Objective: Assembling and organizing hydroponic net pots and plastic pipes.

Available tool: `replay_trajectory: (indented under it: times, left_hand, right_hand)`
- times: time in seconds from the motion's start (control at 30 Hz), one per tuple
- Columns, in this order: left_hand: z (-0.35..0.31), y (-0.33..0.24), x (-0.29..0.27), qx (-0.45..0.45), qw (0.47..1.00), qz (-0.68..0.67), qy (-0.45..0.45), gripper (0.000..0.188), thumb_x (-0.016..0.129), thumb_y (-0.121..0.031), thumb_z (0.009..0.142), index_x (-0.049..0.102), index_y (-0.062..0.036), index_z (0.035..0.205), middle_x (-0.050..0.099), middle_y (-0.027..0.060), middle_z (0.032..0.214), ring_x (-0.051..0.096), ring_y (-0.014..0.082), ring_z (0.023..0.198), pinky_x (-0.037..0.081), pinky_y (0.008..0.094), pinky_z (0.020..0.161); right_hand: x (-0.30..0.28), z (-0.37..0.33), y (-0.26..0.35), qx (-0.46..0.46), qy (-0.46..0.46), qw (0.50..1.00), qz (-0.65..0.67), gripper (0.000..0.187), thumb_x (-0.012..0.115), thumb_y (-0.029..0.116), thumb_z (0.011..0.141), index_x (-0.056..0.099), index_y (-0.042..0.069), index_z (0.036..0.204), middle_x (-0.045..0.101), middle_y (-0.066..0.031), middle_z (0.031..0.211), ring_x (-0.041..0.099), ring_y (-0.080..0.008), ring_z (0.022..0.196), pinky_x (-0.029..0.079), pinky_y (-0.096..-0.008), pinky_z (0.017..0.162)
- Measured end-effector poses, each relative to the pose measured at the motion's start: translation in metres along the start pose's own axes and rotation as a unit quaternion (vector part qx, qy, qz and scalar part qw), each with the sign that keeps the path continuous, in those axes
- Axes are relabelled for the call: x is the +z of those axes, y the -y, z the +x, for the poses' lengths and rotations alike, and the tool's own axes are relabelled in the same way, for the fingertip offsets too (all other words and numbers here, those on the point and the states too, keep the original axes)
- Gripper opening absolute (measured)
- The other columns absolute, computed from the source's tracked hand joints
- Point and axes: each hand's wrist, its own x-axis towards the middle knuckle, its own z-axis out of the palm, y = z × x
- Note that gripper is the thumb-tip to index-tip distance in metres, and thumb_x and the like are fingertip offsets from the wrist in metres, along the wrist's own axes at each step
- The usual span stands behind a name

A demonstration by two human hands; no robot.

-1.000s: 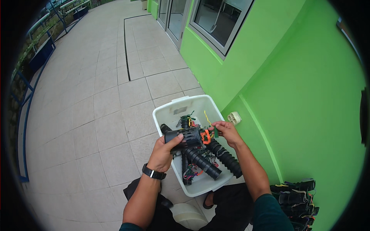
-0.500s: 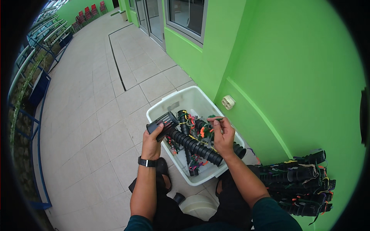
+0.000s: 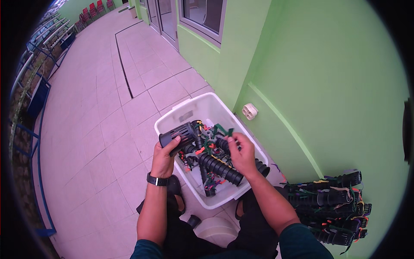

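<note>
My left hand (image 3: 163, 159), with a black watch on its wrist, is closed round a black slotted net pot (image 3: 180, 136) above the left side of a white plastic tub (image 3: 171, 114). The pot lies tilted, its wide rim toward my left. Between thumb and fingers of my right hand (image 3: 243, 154) is a dark green fabric strip (image 3: 225, 131), over the middle of the tub. Grey, green and orange strips (image 3: 208, 144) bunch between my hands; whether they hang from the pot I cannot tell. Below lies a nested stack of black net pots (image 3: 221, 169) among others in the tub.
More nested black pots with coloured strips (image 3: 323, 203) are piled at right against the green wall (image 3: 327, 108). A single black pot (image 3: 194, 221) and a pale round object (image 3: 216, 229) are between my legs. A white fixture (image 3: 249, 111) juts from the wall.
My right hand has shifted slightly left, and the green strip rises more clearly above its fingers. A bunch of strips now shows between my hands. The picture has turned pinkish.
</note>
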Motion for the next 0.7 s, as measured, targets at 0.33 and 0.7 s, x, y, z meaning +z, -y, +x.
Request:
replay_trajectory:
  times: [0.33,0.7]
  left_hand:
    - [0.002,0.003,-0.003,-0.030,0.998,-0.043,0.038,0.034,0.068,-0.014,0.090,0.060,-0.0011,0.120,0.068,0.0101,0.113,0.065,0.0205,0.105,0.049,0.0395,0.097]
    - [0.010,0.006,-0.003,-0.011,0.998,-0.028,0.061,0.036,0.065,-0.015,0.091,0.058,-0.0001,0.123,0.067,0.0123,0.116,0.064,0.0243,0.108,0.045,0.0438,0.102]
  right_hand:
    - [-0.013,0.008,0.029,-0.029,-0.039,0.998,0.039,0.012,0.061,0.006,0.089,0.071,0.000,0.090,0.063,-0.0118,0.107,0.063,-0.0220,0.096,0.049,-0.0322,0.085]
    - [-0.010,0.012,0.052,0.139,0.166,0.974,0.063,0.017,0.050,0.004,0.100,0.062,-0.005,0.107,0.070,-0.0147,0.104,0.066,-0.0154,0.099,0.050,-0.0282,0.091]
